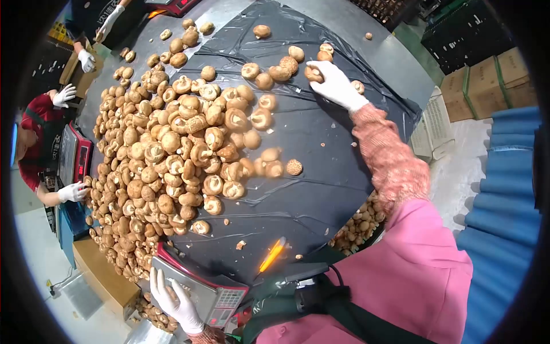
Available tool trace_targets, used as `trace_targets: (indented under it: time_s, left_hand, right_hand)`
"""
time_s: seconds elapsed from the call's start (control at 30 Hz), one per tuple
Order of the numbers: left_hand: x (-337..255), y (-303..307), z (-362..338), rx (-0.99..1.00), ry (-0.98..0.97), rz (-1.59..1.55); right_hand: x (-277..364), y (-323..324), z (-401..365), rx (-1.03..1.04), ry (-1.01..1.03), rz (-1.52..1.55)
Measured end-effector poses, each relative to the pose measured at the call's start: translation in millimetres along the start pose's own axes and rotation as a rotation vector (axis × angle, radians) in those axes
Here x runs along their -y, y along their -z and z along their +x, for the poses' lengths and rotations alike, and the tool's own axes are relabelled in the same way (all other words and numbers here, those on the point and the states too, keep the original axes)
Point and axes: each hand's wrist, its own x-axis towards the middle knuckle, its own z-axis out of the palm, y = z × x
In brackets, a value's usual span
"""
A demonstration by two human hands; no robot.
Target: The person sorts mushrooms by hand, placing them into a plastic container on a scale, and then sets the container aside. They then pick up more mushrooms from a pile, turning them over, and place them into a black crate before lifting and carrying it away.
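Note:
My right hand, in a white glove, reaches far out over the black plastic sheet. Its fingers are closed round a brown mushroom. Around it lie a few loose mushrooms, and another mushroom sits just beside the knuckles. My left hand, gloved too, has its fingers spread over the plate of a red weighing scale and holds nothing. Beyond that scale rises a broad heap of mushrooms. Several mushrooms at the heap's near-right edge look blurred.
An orange-handled tool rests on the sheet near my body. Below the table edge is a container of mushrooms. Across the heap, a person in red stands by another scale; one more gloved hand shows beyond. Cardboard boxes stand at right.

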Motion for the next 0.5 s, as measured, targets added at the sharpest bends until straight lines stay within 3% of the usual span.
trace_targets:
  time_s: [0.07, 0.13, 0.27, 0.3, 0.33, 0.4, 0.47, 0.5]
  left_hand:
    - [2.7, -3.6, 0.3, 0.0, 0.016, -0.037]
    - [8.7, -8.8, -3.8, 0.015, 0.075, -0.084]
    - [4.2, -26.2, 1.1, 0.069, 0.082, -0.149]
    - [0.0, -28.8, 5.4, 0.083, 0.042, -0.146]
    - [-4.8, -30.1, 10.5, 0.106, 0.029, -0.152]
    - [-16.0, -31.4, 21.6, 0.147, 0.004, -0.16]
    - [-18.6, -31.1, 28.1, 0.144, -0.03, -0.171]
    - [-18.5, -29.8, 30.1, 0.143, -0.031, -0.175]
  right_hand:
    - [16.6, 38.2, -38.0, 0.153, 0.115, 0.081]
    - [43.8, 93.6, -79.0, 0.514, -0.016, 0.03]
    - [52.4, 149.4, -142.0, 0.862, -0.175, 0.072]
    - [52.7, 153.6, -147.8, 0.871, -0.317, 0.162]
    - [50.7, 155.5, -146.1, 0.825, -0.305, 0.159]
    - [40.0, 136.8, -132.8, 0.498, -0.195, 0.084]
    - [8.5, 103.8, -112.3, 0.162, -0.245, 0.037]
    - [-13.5, 86.1, -101.7, 0.016, -0.159, -0.132]
